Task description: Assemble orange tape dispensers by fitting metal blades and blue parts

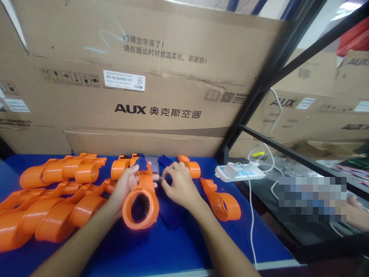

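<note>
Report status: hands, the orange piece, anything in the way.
Left hand gripping orange piece, ring end toward camera. Right hand curled beside it, contents unclear. Phone close behind, partly hidden.

Left hand, right hand bare, fingers uncovered; forearms bare, tapering toward hands.

Brown carton — "AUX", its white label — "25"

Orange holders block left; near tabletop offers passage.
</note>
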`<move>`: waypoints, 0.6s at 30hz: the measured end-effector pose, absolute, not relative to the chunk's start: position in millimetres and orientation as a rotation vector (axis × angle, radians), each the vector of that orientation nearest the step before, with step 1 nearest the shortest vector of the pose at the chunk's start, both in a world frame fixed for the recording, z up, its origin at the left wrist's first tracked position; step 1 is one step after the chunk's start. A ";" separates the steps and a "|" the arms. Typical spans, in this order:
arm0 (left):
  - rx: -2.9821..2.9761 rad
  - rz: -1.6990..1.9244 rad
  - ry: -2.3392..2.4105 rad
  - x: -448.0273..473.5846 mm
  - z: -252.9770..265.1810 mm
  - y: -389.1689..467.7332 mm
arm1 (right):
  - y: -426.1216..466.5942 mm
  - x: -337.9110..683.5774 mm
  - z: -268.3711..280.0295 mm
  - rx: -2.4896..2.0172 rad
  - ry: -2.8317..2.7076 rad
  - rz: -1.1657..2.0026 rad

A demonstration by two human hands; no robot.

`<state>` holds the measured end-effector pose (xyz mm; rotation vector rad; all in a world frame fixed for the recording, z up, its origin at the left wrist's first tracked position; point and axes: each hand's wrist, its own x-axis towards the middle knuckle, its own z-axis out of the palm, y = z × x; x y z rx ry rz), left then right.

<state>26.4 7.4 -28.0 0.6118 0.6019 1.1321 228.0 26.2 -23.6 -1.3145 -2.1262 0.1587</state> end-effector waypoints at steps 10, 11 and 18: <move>0.597 1.084 0.611 26.7 -29.8 7.2 | 26.6 233.0 -28.8 -1.471 -2.404 -0.065; 0.595 1.082 0.612 26.6 -29.8 7.5 | 27.1 232.9 -29.2 -1.467 -2.406 -0.076; 0.565 1.063 0.621 28.9 -26.5 5.5 | 25.0 227.1 -32.8 -1.391 -2.423 -0.179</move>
